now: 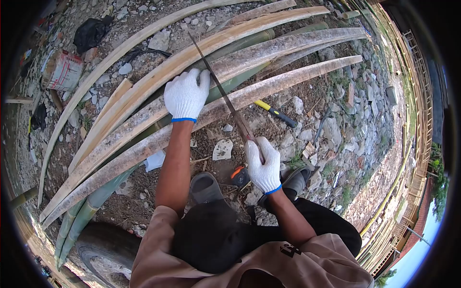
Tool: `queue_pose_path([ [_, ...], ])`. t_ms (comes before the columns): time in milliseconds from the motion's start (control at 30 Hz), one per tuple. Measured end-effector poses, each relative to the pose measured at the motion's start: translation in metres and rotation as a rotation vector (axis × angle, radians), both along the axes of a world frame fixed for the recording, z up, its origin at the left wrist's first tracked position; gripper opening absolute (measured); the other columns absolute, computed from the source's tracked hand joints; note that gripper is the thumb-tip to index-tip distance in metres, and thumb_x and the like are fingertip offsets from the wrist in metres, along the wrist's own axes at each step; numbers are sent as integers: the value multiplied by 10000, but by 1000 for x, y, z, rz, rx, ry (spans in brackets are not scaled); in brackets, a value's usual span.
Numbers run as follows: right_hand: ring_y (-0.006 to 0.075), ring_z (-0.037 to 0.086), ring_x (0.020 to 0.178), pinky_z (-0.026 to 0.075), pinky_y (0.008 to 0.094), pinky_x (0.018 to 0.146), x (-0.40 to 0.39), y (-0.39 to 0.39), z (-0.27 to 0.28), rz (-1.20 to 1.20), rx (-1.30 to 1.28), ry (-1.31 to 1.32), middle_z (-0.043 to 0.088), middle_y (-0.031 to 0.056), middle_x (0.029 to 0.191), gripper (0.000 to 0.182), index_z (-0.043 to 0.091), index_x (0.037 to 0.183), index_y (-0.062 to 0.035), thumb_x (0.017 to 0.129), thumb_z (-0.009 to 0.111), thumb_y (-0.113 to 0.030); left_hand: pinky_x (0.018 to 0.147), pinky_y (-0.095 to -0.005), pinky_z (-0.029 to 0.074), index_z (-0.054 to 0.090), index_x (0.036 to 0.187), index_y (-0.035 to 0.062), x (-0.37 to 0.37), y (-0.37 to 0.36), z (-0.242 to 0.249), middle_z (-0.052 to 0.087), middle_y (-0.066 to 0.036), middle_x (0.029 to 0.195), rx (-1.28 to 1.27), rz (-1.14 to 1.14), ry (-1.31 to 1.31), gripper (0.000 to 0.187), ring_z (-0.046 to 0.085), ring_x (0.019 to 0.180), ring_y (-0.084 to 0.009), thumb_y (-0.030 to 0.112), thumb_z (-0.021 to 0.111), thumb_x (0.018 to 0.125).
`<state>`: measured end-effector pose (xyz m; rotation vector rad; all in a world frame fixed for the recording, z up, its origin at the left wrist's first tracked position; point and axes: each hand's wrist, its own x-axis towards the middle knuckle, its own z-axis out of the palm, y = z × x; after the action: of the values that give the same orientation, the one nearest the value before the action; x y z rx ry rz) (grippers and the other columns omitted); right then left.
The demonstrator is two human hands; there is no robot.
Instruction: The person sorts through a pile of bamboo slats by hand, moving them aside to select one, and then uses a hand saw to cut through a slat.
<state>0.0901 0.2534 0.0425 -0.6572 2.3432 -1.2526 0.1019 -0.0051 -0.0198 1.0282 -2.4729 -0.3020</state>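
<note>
My left hand (187, 96), in a white glove with a blue cuff, is closed on a long weathered wooden plank (288, 44), its fingers over the edge. In my right hand (263, 163), gloved the same way, is the handle end of a long, narrow hand saw (223, 93). The saw's blade runs up and to the left, across the planks and just right of my left hand. Beside this plank lie a paler one (230, 34) and, nearer me, another grey one (307, 72). Green bamboo poles (91, 206) show beneath them.
A yellow-and-black handled tool (276, 113) lies on rubble beyond the nearest plank. An orange-and-black tape measure (238, 176) is by my feet. A tire (103, 245) is at lower left, a bucket (62, 71) and black bag (91, 34) at upper left, long bamboo strips (408, 158) at right.
</note>
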Motion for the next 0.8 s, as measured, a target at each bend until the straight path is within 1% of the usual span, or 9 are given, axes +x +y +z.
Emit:
queue_pose_path([
  [67,103,459,536,376,328,505,-10,-24,1,-6,-31,-6,524,100,604,221,672,951,8,1030,664,-198,705,-487,523,744,845,109,0,1,1,725,-149,767,16,-3,8,372,715,759,-347,423,605,988],
  [167,115,465,538,390,325,514,-13,-28,5,7,-60,30,541,100,613,204,689,1009,13,1028,661,-189,699,-486,522,744,848,107,-1,0,1,725,-152,768,25,5,11,376,714,754,-346,425,603,991],
  [267,93,507,552,409,308,521,-2,7,7,20,36,29,568,65,624,204,717,1111,-7,1026,645,-178,699,-487,522,744,849,107,0,-1,3,724,-153,767,55,1,-7,377,713,754,-348,422,597,994],
  [300,80,502,558,407,296,522,3,15,4,-33,25,-82,566,53,620,197,719,1103,-14,1029,646,-181,702,-488,522,743,849,107,0,-1,1,723,-154,767,25,-1,2,379,714,755,-348,423,594,995],
  [467,118,497,545,397,333,509,-14,-34,0,10,-69,36,527,131,615,229,655,946,7,1031,663,-205,703,-490,523,740,847,100,-1,1,3,721,-159,762,30,0,4,382,713,746,-352,421,595,995],
  [567,91,507,551,405,327,510,-15,-28,2,40,-52,5,558,97,616,207,699,1030,3,1033,658,-200,704,-491,523,742,847,104,0,0,4,721,-158,759,34,-4,12,372,712,741,-352,418,603,991],
  [633,84,464,582,373,304,532,-4,-4,6,13,-30,-46,524,54,639,191,677,1012,8,1041,618,-171,699,-489,524,743,846,109,0,-3,2,722,-156,756,16,2,34,361,713,736,-349,414,611,987],
  [700,86,486,579,389,299,537,-3,8,4,23,50,-46,536,65,637,194,683,1017,5,1042,618,-176,690,-486,524,743,841,116,0,-1,-3,721,-155,750,-13,-5,22,352,713,729,-344,412,619,983],
  [800,96,451,574,362,324,526,-8,-16,1,26,-5,25,502,72,626,210,679,1008,12,1041,627,-189,689,-489,523,744,837,118,0,0,-4,722,-154,747,-25,-2,35,359,713,728,-346,416,610,986],
])
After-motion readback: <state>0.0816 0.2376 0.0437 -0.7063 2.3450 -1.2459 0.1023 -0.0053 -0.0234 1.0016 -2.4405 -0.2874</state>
